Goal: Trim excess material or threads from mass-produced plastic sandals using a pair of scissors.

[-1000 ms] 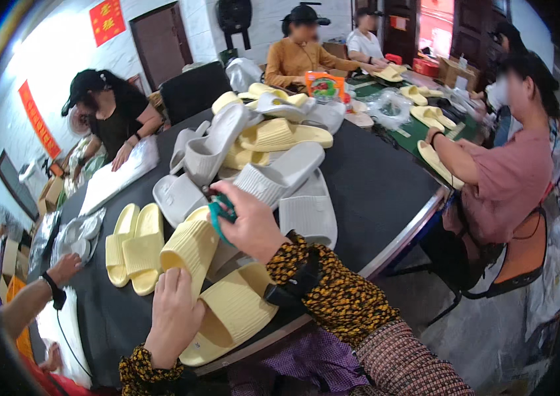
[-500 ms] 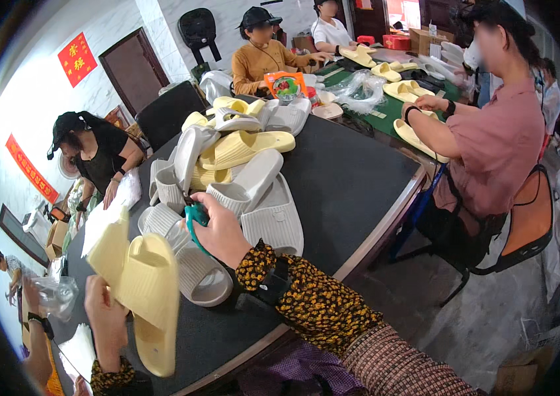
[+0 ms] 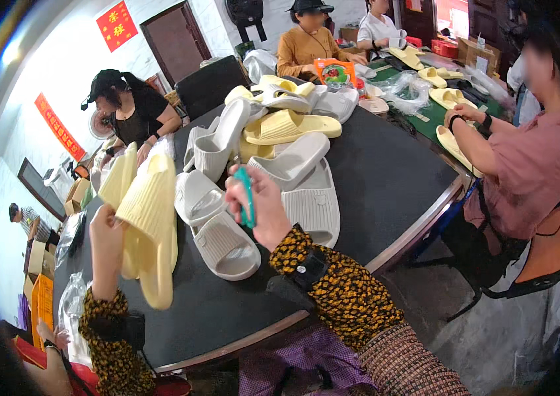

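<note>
My left hand (image 3: 106, 239) is closed on a pair of yellow slippers (image 3: 147, 210), holding them up above the left part of the table. One hangs toe up with its ribbed strap facing me; the other is partly behind it. My right hand (image 3: 265, 204) grips teal-handled scissors (image 3: 247, 197), whose blades are mostly hidden and blurred. Just beyond it lie grey slippers (image 3: 291, 163), and another grey slipper (image 3: 227, 249) rests between my two hands. Further back a yellow slipper (image 3: 293, 127) lies on the pile.
The dark table (image 3: 385, 178) carries the slipper pile. A co-worker in black (image 3: 140, 112) stands at the left, and one in pink (image 3: 524, 158) sits at the right by a green table (image 3: 425, 125). Clear plastic bags (image 3: 74, 310) and an orange crate (image 3: 42, 307) are at the lower left.
My left hand has raised the yellow slippers, which have turned more upright. My right hand, still holding the scissors, has shifted slightly to the right in view. The whole view has swung left.
</note>
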A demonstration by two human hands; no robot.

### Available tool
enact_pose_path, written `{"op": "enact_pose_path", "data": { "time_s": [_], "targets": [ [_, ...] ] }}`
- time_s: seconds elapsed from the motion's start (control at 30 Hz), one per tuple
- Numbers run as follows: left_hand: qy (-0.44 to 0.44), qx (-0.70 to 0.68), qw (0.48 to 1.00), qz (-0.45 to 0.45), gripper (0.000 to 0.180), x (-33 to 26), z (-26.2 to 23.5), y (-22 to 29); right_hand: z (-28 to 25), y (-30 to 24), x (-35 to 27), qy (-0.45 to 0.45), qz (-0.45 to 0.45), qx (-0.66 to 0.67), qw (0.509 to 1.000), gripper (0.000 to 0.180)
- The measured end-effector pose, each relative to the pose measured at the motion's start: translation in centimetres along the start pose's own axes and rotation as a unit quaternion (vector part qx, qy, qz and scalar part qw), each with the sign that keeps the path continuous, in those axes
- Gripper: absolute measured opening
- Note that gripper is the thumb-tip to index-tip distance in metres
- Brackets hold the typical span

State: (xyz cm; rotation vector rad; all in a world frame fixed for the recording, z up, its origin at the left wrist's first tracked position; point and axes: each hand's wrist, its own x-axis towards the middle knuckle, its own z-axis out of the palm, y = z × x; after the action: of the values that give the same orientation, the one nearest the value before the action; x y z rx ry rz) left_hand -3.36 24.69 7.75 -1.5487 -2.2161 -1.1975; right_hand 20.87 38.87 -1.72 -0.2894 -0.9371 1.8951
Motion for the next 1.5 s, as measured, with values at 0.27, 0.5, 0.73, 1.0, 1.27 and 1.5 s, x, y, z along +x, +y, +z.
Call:
{"op": "enact_pose_path", "data": {
  "time_s": [0.27,0.5,0.73,1.0,1.27,1.5],
  "targets": [
    [-0.068,-0.071,0.995,-0.026,0.029,4.9,11.6,5.8,-0.4,-2.8,-1.5,0.047,-0.287,0.04,0.956,0.042],
    [-0.116,-0.114,0.986,0.022,0.046,1.9,13.3,3.9,-0.6,-1.7,-2.1,0.072,-0.32,-0.075,0.942,0.048],
    [-0.144,-0.25,0.948,-0.134,0.056,-3.5,14.3,-4.0,0.0,0.1,-2.2,-0.006,-0.295,-0.128,0.947,0.048],
    [-0.184,-0.318,0.907,-0.207,0.059,-5.1,16.1,3.7,-0.3,-0.9,-2.0,0.012,-0.289,-0.096,0.952,0.046],
    [-0.166,-0.209,0.96,-0.08,0.06,-4.9,23.8,3.5,0.0,-1.8,-2.1,0.048,-0.287,-0.062,0.955,0.043],
    [-0.209,-0.11,0.965,0.115,0.029,-5.8,30.9,6.3,-0.9,-2.8,-2.0,0.078,-0.296,-0.04,0.951,0.036]
  ]
}}
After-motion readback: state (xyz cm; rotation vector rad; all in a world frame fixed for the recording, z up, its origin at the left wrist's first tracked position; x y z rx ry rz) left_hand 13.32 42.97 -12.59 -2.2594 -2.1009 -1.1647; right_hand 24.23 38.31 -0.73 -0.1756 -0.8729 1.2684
